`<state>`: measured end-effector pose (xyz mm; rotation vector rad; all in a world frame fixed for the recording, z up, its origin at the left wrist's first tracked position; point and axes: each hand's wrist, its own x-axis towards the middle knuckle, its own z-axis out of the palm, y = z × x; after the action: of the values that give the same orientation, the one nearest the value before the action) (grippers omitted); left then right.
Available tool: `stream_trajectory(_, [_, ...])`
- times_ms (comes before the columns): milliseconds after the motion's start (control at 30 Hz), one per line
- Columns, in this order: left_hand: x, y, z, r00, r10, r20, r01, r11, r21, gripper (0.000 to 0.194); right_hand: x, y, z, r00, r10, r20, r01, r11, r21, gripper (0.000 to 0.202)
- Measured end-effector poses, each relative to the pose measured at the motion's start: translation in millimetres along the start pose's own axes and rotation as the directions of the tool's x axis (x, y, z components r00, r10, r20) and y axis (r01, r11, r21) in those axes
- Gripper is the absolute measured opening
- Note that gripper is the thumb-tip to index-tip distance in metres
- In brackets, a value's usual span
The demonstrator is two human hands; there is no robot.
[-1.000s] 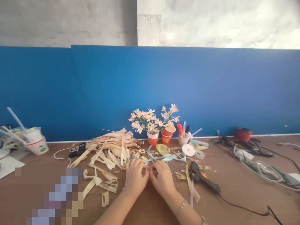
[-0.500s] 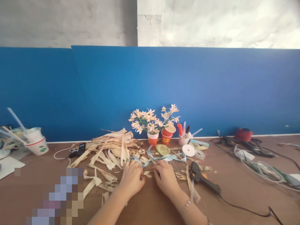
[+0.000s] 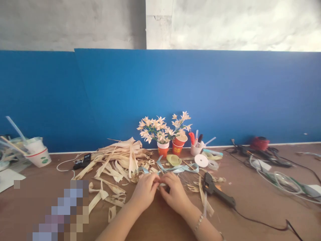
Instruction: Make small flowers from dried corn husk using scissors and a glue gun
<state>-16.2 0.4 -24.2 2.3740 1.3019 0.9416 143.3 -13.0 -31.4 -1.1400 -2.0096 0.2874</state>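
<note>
My left hand (image 3: pixel 145 190) and my right hand (image 3: pixel 174 192) meet at the fingertips above the brown table (image 3: pixel 155 222). The fingers of both are bent into a pinch. A small pale bit shows between them, too small to name. Just beyond the fingers runs a light blue ribbon (image 3: pixel 179 169), with a thin stick (image 3: pixel 192 166) by it. Dried husk strips (image 3: pixel 117 169) lie heaped beside my left hand. To the right of my right hand rests a black glue gun (image 3: pixel 217 190) with a clear glue stick (image 3: pixel 205 204) in it.
Pale husk flowers (image 3: pixel 160 129) stand in red paper cups (image 3: pixel 163 149) at the blue partition (image 3: pixel 120 97). Nearby are a green dish (image 3: pixel 173 160), a white disc (image 3: pixel 201 160), a tape roll (image 3: pixel 213 165) and a cup of pens (image 3: pixel 197 149). Cables (image 3: pixel 286 182) lie right; a white cup (image 3: pixel 40 157) stands left.
My hands have moved closer together, from apart on the table to touching at the fingertips. The fingers have drawn into a pinch. The things on the table lie as before.
</note>
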Motion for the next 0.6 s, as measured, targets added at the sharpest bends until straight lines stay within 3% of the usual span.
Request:
stream_trajectory(367, [-1.1,1.7,1.3,0.999,-0.029,-0.04,0.023,0.99,-0.139,0.033,0.7,2.3,-0.5,0.997,0.009,-0.081,-0.007,1.0,0.025,0.014])
stream_trajectory(600, [2.4,2.6,-4.2,0.989,-0.146,-0.012,0.143,0.981,-0.132,0.013,1.0,6.3,-1.0,0.979,0.117,-0.169,-0.096,0.988,0.124,0.017])
